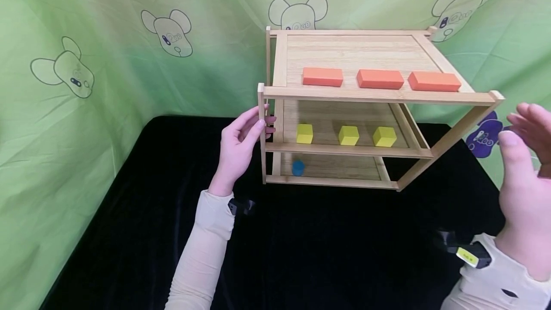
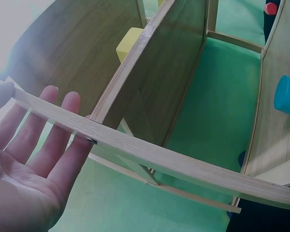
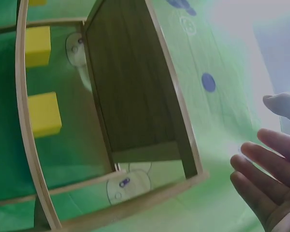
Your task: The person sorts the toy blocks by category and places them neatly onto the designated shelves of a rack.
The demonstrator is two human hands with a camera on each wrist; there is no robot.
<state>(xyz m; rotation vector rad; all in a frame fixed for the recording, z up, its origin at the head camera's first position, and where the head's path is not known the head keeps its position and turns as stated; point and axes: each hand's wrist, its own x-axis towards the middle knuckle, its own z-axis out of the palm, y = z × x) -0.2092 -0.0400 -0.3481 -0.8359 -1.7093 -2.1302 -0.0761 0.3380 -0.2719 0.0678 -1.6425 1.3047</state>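
A three-tier wooden shelf rack (image 1: pixel 344 93) stands ahead of me. My left hand (image 1: pixel 236 145) holds its front left post, thumb in front and fingers passing behind it. In the left wrist view the fingers (image 2: pixel 50 150) reach past the post (image 2: pixel 150 151) beside the middle tier. My right hand (image 1: pixel 527 185) is raised off the rack's right side, fingers loosely spread and holding nothing; the right wrist view shows a gap between it and the rack's frame (image 3: pixel 176 92).
Orange rectangular blocks (image 1: pixel 380 79) line the top tier. On the middle one sit yellow cubes (image 1: pixel 348 135); a blue cylinder (image 1: pixel 298 168) stands at the bottom tier's left. Black cloth (image 1: pixel 327 243) covers the table, with a green printed curtain (image 1: pixel 224 27) behind.
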